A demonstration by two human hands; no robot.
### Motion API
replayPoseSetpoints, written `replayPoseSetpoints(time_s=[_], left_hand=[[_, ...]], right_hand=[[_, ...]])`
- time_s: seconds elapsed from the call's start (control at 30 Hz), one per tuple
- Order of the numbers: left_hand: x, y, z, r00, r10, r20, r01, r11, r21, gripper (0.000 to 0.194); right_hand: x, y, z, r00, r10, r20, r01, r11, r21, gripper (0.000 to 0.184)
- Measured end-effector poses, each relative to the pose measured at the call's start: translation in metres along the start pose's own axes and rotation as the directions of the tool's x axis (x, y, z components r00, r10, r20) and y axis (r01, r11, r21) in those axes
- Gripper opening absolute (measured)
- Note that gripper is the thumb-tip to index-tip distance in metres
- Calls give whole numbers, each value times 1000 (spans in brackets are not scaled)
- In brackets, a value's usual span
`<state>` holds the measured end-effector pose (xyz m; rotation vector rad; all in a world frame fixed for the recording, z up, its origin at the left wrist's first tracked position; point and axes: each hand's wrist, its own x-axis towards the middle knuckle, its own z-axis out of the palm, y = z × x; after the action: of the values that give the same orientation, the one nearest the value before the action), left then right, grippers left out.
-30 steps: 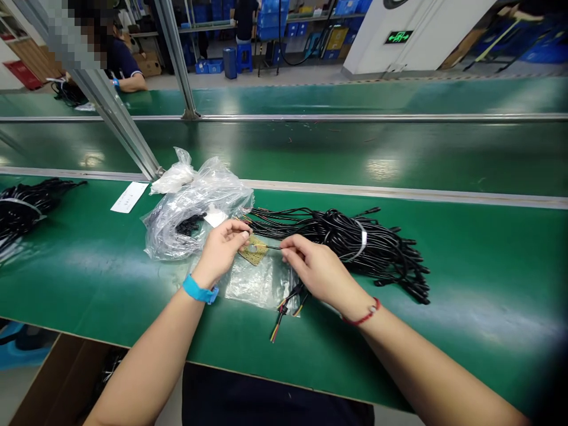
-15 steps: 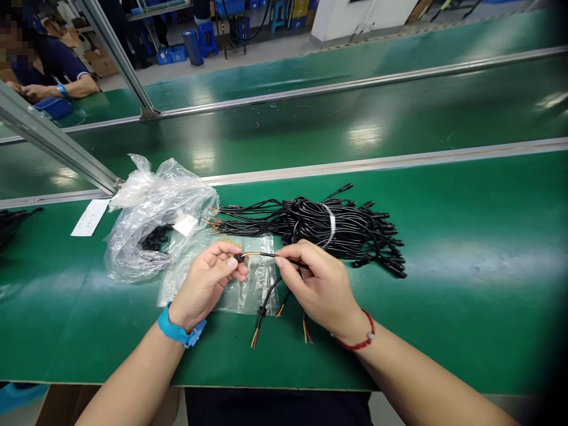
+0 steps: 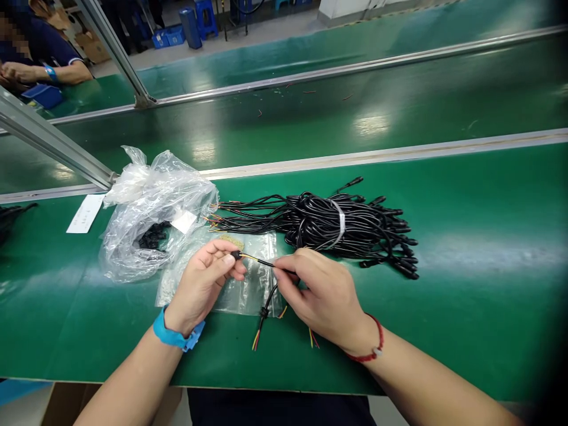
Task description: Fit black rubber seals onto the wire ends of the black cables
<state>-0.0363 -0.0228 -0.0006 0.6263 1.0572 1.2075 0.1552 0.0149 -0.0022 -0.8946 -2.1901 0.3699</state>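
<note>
Between thumb and fingers, my left hand (image 3: 210,275) pinches a small black cable grommet (image 3: 236,255). Thin yellow and dark wires run from it to the black cable (image 3: 265,262), which my right hand (image 3: 317,290) grips in a pinch. Below my right hand hang more cable ends; one carries a black ring-like part (image 3: 264,312) and ends in bare coloured wires (image 3: 256,340). Behind my hands lies a bundle of black cables (image 3: 319,225), held by a clear tie. A flat clear zip bag (image 3: 252,296) lies under my hands, holding small yellowish pieces (image 3: 231,241).
A crumpled clear plastic bag (image 3: 160,177) with small black parts (image 3: 154,236) sits at left, beside a white paper label (image 3: 86,213). A metal post (image 3: 53,139) slants up at left. Another person's arm (image 3: 66,74) rests across the bench, near a blue bin (image 3: 43,95).
The view has shifted slightly. My right hand has moved a little right and down along with the cable, and the wire at the grommet now slants downward. Both hands keep their pinch.
</note>
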Motion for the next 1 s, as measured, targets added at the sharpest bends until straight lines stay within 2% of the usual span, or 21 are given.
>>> replayPoseSetpoints(time_s=[0.2, 0.3, 0.43, 0.5, 0.6, 0.7, 0.77, 0.87, 1.0], left_hand=[[0, -1, -3, 999, 37, -36, -33, 995, 97, 12], [0, -2, -4, 999, 47, -17, -43, 984, 175, 14], [1, -7, -3, 999, 10, 41, -21, 964, 265, 18], [1, -9, 0, 999, -24, 25, 16, 956, 292, 23], [0, -11, 4, 996, -88, -11, 88, 964, 249, 30], [-2, -11, 7, 990, -129, 58, 122, 986, 113, 26], [-4, -11, 7, 991, -82, 105, 74, 994, 76, 21], [-7, -13, 4, 987, 85, 137, -103, 986, 134, 14], [-8, -14, 1, 938, 294, 186, -343, 868, 360, 8]], right_hand=[[0, 0, 1, 998, -44, 33, 44, 999, -14, 12], [1, 0, 1, 999, -30, 44, 30, 1000, -6, 13], [1, 1, 3, 997, -18, 73, 14, 998, 58, 12], [-1, 1, 5, 996, -26, 84, 18, 995, 102, 11], [-2, 3, 7, 997, -44, 66, 36, 992, 125, 11], [-2, 3, 6, 997, -60, 39, 56, 993, 104, 12], [-2, 3, 4, 997, -62, 39, 58, 993, 107, 12], [0, 2, 1, 996, -30, 78, 14, 980, 198, 10], [1, 1, -2, 970, 90, 225, -173, 907, 384, 11]])
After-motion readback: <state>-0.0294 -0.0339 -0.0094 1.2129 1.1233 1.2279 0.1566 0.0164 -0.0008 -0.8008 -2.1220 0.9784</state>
